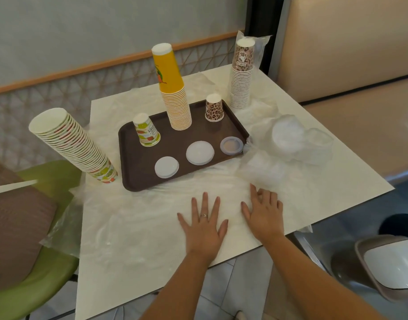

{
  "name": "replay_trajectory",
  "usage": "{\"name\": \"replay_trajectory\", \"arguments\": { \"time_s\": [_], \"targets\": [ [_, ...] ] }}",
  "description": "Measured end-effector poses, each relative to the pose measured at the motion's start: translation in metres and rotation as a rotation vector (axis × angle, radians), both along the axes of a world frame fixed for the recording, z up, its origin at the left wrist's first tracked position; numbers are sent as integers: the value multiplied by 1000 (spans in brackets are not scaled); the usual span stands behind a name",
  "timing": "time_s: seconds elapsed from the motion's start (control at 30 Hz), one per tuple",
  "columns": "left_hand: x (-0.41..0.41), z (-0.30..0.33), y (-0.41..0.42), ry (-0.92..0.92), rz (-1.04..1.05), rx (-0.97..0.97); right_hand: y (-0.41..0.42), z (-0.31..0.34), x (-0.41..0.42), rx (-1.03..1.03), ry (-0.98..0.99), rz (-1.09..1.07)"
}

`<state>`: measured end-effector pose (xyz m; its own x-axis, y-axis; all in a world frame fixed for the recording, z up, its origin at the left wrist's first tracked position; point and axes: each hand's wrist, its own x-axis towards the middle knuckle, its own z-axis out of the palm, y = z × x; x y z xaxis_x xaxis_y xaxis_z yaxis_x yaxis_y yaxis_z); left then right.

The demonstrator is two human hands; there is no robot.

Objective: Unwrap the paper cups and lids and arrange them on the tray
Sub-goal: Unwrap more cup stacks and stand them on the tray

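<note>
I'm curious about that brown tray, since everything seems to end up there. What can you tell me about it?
The tray is dark brown, rectangular with rounded corners and a low raised rim, and looks like plastic. It lies flat on the table, over clear wrapping. On it stand a tall yellow cup stack, a fruit-print cup and a leopard-print cup, all upside down, with three lids in front.

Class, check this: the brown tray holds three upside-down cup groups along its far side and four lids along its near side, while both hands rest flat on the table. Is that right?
Not quite. The head view shows three lids on the brown tray, not four: two white lids and one translucent lid. The rest stands: three upside-down cup groups at the far side, left hand and right hand flat on the table.
</note>
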<state>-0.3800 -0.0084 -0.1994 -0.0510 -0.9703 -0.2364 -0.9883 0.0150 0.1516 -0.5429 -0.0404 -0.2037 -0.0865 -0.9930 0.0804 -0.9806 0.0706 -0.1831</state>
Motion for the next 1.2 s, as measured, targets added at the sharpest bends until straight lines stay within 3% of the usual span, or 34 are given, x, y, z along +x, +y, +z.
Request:
{"name": "replay_trajectory", "arguments": {
  "time_s": [0.1, 0.23, 0.37, 0.47, 0.6, 0.83, 0.97, 1.1, 1.2],
  "targets": [
    [3, -6, -2, -53, 1, 9, -3, -6, -16, -22, 15, -24],
    [3, -6, -2, -51, -7, 5, -6, -4, -39, 158, -9, -23],
    [2, 3, -1, -52, 13, 21, -9, -5, -49, 137, -42, 38],
    [6, 2, -1, -27, 15, -7, -14, -7, -58, 2, -79, 46],
    [14, -3, -1, -29, 17, -58, -18, -15, -71, -362, -32, 75],
    [15, 1, 2, 131, 60, -158, -15, -2, -60, -649, -123, 46],
    [20, 25, 3, 362, 251, -415, -15, 25, -24, -695, -272, 218],
    [48, 52, -11, 452, 428, -832, -24, 51, 27, -602, -398, 403],
    [85, 75, -24, 570, 583, -1007, -35, 68, 66, -525, -506, 515]
  ]
}}
